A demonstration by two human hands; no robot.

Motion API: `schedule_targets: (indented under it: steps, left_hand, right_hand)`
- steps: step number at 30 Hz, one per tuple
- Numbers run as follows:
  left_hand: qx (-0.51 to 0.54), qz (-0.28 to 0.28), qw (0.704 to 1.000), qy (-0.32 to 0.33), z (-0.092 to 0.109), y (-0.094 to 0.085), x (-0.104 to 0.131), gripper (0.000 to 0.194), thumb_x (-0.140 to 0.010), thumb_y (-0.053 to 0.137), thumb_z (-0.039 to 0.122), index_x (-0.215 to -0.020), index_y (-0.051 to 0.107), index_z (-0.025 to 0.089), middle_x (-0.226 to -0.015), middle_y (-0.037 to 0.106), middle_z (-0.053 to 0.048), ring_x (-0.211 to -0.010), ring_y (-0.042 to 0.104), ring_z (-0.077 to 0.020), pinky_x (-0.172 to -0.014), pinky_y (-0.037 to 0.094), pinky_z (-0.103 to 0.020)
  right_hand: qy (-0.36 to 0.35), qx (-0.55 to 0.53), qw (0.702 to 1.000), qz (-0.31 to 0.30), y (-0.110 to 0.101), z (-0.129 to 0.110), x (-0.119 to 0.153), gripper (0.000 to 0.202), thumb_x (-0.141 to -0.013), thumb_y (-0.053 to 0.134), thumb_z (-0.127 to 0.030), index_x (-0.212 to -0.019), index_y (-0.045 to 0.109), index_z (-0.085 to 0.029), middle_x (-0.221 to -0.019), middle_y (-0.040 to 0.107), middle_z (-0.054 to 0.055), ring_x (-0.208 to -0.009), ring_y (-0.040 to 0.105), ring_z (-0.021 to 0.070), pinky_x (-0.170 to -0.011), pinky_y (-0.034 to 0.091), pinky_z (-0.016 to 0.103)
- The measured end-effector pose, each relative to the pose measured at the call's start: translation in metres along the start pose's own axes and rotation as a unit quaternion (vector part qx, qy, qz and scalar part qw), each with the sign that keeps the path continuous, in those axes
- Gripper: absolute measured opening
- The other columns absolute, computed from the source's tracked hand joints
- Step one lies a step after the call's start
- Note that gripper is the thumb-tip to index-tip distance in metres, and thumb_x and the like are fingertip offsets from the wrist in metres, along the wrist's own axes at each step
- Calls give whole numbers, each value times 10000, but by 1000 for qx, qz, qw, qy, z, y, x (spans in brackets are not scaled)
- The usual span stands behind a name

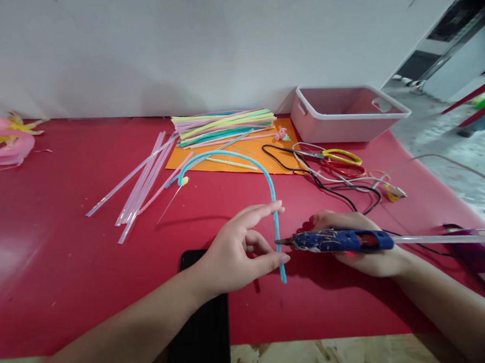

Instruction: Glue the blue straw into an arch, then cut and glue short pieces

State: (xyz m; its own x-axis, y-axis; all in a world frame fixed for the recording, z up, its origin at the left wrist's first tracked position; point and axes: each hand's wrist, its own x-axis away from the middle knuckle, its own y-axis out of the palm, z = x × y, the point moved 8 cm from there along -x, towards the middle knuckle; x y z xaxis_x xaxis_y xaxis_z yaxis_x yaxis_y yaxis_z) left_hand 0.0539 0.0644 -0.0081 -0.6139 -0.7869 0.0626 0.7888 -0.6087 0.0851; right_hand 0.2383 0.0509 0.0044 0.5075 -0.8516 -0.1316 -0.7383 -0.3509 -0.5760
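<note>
Pinched between the thumb and fingers of my left hand (233, 249) is a blue pipe cleaner (270, 183). It curves up and over to the left like a hook, and a small yellow piece (185, 180) shows by its far end. My right hand (363, 245) is closed around a dark blue hot glue gun (337, 240). The gun's nozzle points left and meets the pipe cleaner between my left thumb and fingers; whether it touches I cannot tell. A clear glue stick (436, 239) runs out of the gun's back.
Behind my hands, a bundle of coloured pipe cleaners (223, 125) lies on orange paper (241, 162). Glue sticks (145, 186) lie to the left. Scissors (341, 163), tangled cables (328, 185) and a pink bin (345, 124) are at right. A black phone-like slab (202, 335) sits under my left arm.
</note>
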Motion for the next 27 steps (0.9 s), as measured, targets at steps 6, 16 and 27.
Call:
schedule_targets:
  steps: [6,16,27]
  left_hand:
    - [3,0,1000,-4,0,0,0,760,-788,799,210,-1474,479,272,-1553,413,-167,-688,660,-41,-641,580,-204]
    - [-3,-3,1000,-2,0,0,0,766,-788,799,207,-1479,475,274,-1553,412,-169,-695,662,-44,-643,576,-206]
    - [4,4,1000,-2,-1,0,-1,764,-785,799,196,-1472,476,277,-1551,427,-151,-689,660,-30,-638,569,-191]
  right_hand:
    - [6,-4,1000,0,-1,0,0,293,-893,624,-479,-885,675,-190,-801,679,75,-664,619,192,-579,476,316]
    - [0,3,1000,-2,1,1,1,289,-911,603,-472,-907,666,-189,-811,674,77,-678,620,193,-587,476,314]
    - [14,-4,1000,-3,1,4,2,216,-877,642,-396,-914,665,-184,-823,681,68,-680,625,184,-597,469,299]
